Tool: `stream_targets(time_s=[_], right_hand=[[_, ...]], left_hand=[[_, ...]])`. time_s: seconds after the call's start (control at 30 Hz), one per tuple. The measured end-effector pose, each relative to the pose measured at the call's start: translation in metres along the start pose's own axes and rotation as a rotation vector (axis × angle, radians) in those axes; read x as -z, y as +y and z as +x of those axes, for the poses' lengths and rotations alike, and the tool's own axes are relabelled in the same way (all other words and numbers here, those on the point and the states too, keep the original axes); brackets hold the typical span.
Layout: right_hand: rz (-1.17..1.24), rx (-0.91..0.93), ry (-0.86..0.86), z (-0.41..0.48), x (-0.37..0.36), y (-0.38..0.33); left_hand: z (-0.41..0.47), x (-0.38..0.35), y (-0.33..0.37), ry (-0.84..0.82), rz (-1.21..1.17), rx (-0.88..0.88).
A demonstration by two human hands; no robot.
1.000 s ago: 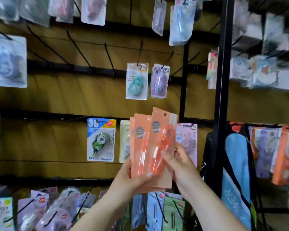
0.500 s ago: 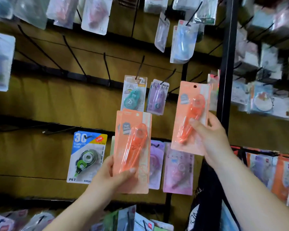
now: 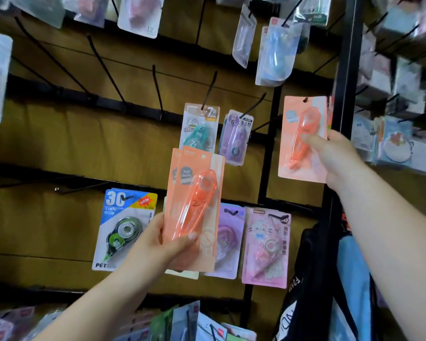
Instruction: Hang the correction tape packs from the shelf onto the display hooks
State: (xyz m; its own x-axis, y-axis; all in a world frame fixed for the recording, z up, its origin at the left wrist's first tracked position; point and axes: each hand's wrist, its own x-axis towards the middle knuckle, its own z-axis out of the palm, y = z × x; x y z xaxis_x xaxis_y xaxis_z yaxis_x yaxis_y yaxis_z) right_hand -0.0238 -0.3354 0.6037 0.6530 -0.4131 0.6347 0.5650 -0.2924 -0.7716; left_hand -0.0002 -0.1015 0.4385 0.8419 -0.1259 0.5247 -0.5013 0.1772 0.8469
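Observation:
My left hand [image 3: 169,244] grips a small stack of orange correction tape packs [image 3: 194,207], held upright in front of the display wall. My right hand [image 3: 335,156] holds a single orange correction tape pack [image 3: 303,136] raised to the right, its hang hole near the top edge. A bare black display hook [image 3: 263,124] juts out just left of that pack. On hooks between the two hands hang a teal pack [image 3: 198,126] and a purple pack [image 3: 235,137].
Several bare black hooks [image 3: 103,67] stick out of the brown panel at upper left. A blue pack marked 30 [image 3: 124,227] and pink packs [image 3: 266,244] hang below. A black upright post [image 3: 344,70] stands right of my right hand, with more hanging goods beyond.
My right hand took one orange pack off the stack and lifted it up and right toward the hooks. The left hand keeps the remaining stack, lowered slightly.

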Motion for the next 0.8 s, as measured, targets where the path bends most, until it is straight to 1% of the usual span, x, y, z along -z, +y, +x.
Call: stream_targets(time_s=[0.17, 0.23, 0.33, 0.43, 0.53, 0.57, 0.7, 0.8], right_hand=[[0.004, -0.024, -0.026, 0.006, -0.005, 0.012], [-0.034, -0.007, -0.024, 0.011, -0.009, 0.016], [-0.156, 0.024, 0.012, 0.021, -0.016, 0.023], [-0.291, 0.01, 0.016, 0.032, -0.023, 0.028], [-0.482, 0.039, 0.062, 0.038, -0.028, 0.033], [-0.502, 0.046, 0.075, 0.039, -0.03, 0.037], [-0.453, 0.02, 0.068, 0.04, -0.034, 0.044], [-0.522, 0.024, 0.072, 0.032, -0.03, 0.045]], left_hand=[[0.0, 0.002, -0.007, 0.016, -0.034, 0.033], [0.001, 0.003, -0.01, 0.008, -0.038, 0.039], [0.002, 0.004, -0.01, -0.002, -0.051, 0.043], [0.004, 0.006, -0.008, 0.006, -0.035, 0.036], [0.007, 0.006, -0.006, 0.024, -0.033, 0.025], [0.008, 0.005, -0.006, 0.018, -0.03, 0.022], [0.011, 0.003, -0.003, 0.02, 0.001, 0.019], [0.011, 0.001, -0.001, 0.012, 0.0, 0.007]])
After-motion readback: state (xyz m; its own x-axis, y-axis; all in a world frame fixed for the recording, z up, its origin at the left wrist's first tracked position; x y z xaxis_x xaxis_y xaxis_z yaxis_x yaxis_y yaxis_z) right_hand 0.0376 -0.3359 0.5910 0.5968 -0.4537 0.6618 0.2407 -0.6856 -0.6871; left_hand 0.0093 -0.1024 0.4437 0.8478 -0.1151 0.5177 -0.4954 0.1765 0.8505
